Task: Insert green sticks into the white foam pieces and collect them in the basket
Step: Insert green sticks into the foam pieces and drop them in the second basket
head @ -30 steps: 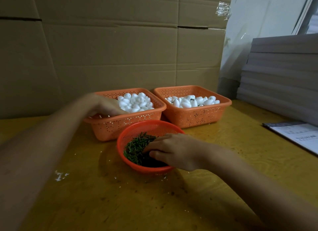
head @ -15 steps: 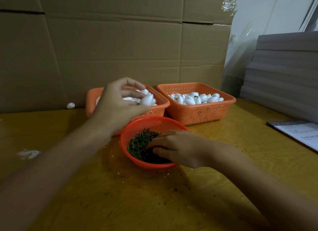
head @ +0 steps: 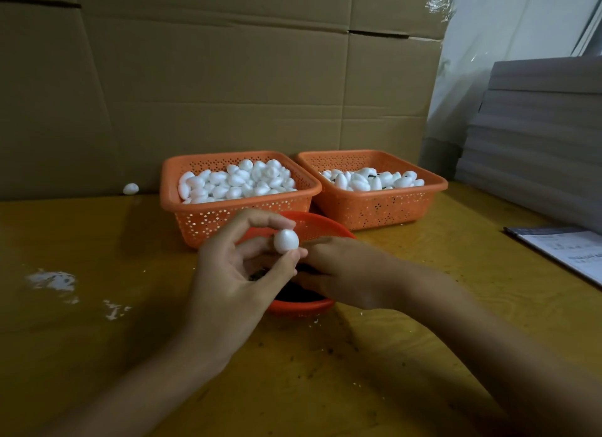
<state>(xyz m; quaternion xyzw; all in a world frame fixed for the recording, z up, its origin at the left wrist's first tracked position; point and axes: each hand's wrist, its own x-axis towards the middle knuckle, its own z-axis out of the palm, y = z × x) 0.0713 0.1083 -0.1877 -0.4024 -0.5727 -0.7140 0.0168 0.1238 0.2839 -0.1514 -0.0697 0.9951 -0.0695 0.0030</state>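
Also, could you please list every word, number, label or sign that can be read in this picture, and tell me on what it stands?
Printed sheet at the far right: a few dark lines of print, too small and blurred to read.
Cardboard behind: no print visible.
No other text, label, brand or number shows anywhere in the view.

Workshop: cardboard cartons (head: 228,78), stacked boards (head: 537,127)
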